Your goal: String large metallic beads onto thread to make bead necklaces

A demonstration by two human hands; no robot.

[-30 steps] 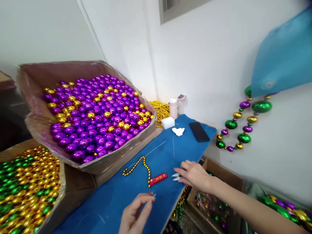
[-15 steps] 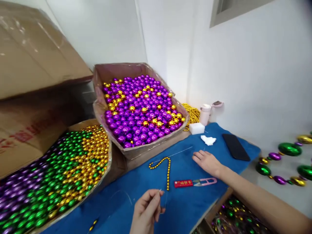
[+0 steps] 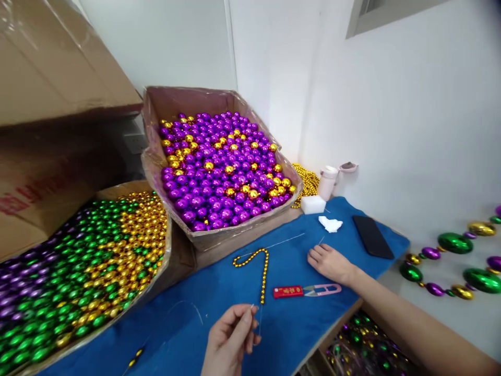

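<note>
My left hand [image 3: 230, 337] is at the lower middle, thumb and fingertips pinched on a thin clear string. That string runs to the near end of a short strand of gold beads [image 3: 263, 277], which bends across the blue cloth [image 3: 219, 282]. From the strand's other end, a bare string stretches toward the right. My right hand [image 3: 331, 263] rests on the cloth with its fingers curled together. A fine, thin piece sticks up by its fingertips; what it is I cannot make out. Between the hands lie pink-handled thread snips [image 3: 319, 290] and a red packet [image 3: 287, 292].
A box of purple and gold balls [image 3: 219, 172] stands behind; another box of green, gold and purple beads [image 3: 117, 261] is at left. White foam [image 3: 313, 204], crumpled tissue [image 3: 330, 224], a black phone [image 3: 372, 237] and a pink bottle [image 3: 327, 183] sit at right. Large beads [image 3: 456, 243] hang there.
The view has shifted slightly, so most things sit a little further left. My left hand keeps its pinch on the string, and my right hand stays on the cloth.
</note>
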